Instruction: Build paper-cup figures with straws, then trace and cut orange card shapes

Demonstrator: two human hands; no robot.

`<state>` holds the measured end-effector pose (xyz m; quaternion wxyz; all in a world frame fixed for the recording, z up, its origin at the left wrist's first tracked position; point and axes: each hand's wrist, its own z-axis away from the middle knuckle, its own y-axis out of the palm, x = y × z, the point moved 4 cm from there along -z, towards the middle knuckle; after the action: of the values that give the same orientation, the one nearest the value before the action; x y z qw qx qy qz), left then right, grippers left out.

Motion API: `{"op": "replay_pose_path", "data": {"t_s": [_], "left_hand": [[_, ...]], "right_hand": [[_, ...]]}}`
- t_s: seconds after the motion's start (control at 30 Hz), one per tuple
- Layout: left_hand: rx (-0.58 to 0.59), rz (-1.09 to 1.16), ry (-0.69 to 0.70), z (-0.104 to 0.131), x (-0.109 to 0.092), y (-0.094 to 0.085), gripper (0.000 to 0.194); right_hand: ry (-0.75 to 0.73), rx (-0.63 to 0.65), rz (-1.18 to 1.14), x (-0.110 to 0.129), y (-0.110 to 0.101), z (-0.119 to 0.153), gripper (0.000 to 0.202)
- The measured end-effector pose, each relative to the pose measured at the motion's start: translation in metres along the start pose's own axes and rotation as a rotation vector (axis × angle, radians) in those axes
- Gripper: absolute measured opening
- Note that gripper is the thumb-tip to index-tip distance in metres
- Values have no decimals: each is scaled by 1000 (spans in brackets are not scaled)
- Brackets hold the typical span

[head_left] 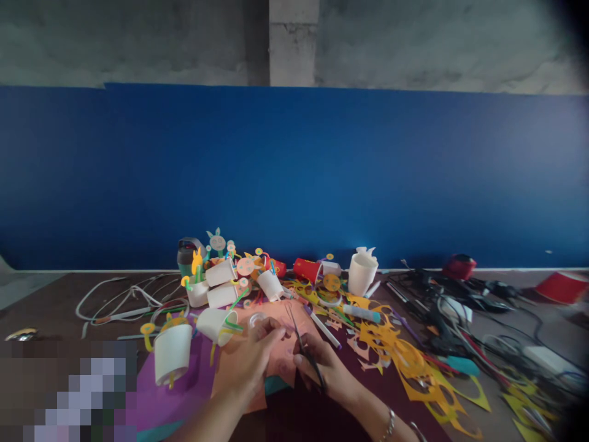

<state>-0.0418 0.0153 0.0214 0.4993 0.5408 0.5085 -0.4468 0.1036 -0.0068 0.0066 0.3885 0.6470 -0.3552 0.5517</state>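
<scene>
In the head view, black-handled scissors (298, 334) are in my right hand (324, 367), with fingers through the handles and the thin blades pointing up and away. Close by on the left, my left hand (263, 347) is closed in a pinch near the blades. Whatever lies between its fingertips is too small to make out. Below both hands are sheets of orange paper (239, 368), one bearing drawn round shapes. A white paper cup (216, 325) with green straws lies on its side left of my left hand. Farther left is another white paper cup (172, 353).
Several decorated cups crowd the back, beside a tall white cup (362, 273). Yellow paper scraps (405, 356), a glue stick (362, 314) and a white marker (326, 328) lie on the right. Cables (133, 301) spread leftward; more cords and a red cup (562, 287) are far right.
</scene>
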Motion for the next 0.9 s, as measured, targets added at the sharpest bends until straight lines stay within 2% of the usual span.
{"op": "replay_pose_path", "data": {"t_s": [0.13,0.37,0.57,0.9], "left_hand": [[62,85,10,-4,6,0,11],[31,90,8,-6,13,-4,10],[3,55,-11,-5,12,-5,13],[30,87,4,-5,7,-4,11]], "right_hand": [[4,-6,2,2,1,0,48],[25,-6,-15,7,3,0,50],[52,0,-9,6,3,0,50],[81,-18,-13,5,1,0,47]]}}
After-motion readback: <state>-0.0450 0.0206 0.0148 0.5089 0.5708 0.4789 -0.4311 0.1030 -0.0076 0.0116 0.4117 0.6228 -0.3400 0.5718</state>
